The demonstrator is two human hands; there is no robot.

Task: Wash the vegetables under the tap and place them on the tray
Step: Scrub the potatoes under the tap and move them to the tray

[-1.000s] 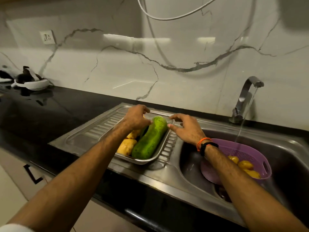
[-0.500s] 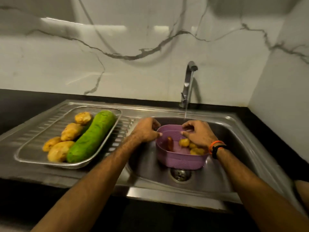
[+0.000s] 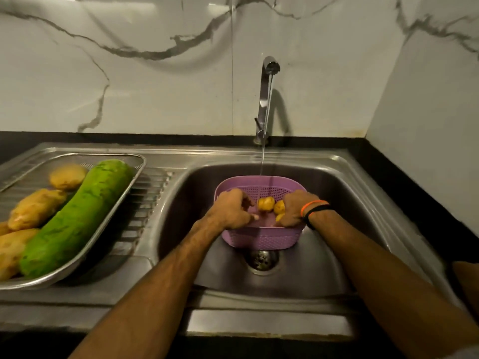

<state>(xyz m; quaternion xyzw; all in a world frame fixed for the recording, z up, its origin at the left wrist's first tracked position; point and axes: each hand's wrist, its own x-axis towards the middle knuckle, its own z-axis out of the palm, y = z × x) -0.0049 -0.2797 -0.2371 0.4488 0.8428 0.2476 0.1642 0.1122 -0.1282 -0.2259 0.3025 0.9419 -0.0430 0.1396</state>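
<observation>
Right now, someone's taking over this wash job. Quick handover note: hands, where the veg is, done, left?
Left hand: fingers curled inside the purple basket; whether it holds anything is hidden.
Right hand: in the basket by the small potatoes; its grip is hidden.
Basket sits in the sink over the drain, with the tap running into it.
Done: green gourd and larger potatoes lie on the tray.
Left: rinse the basket potatoes, move them to the tray.
</observation>
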